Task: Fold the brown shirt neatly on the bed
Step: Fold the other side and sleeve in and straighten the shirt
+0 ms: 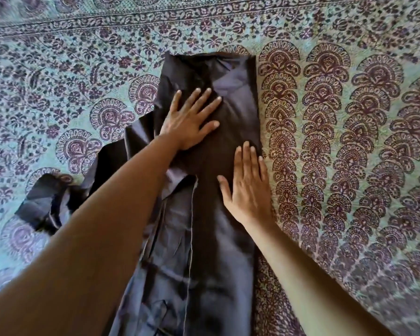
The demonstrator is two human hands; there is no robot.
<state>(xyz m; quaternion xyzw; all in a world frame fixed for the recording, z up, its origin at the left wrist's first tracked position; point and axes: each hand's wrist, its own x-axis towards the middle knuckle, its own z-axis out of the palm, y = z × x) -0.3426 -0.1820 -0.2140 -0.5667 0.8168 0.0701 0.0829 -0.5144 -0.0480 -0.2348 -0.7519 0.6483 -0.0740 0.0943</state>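
The dark brown shirt (211,76) lies lengthwise on the bed, running from the middle of the view down to the bottom edge, with its right side folded in to a straight edge. One sleeve (41,200) trails out to the left, partly hidden under my left forearm. My left hand (189,120) lies flat on the upper part of the shirt, fingers spread. My right hand (247,187) rests flat, fingers together, on the shirt's right edge, lower down. Neither hand grips the cloth.
A patterned bedspread (349,117) in pale green with purple paisley and floral print covers the whole bed. It spreads wide to the right of the shirt and above it.
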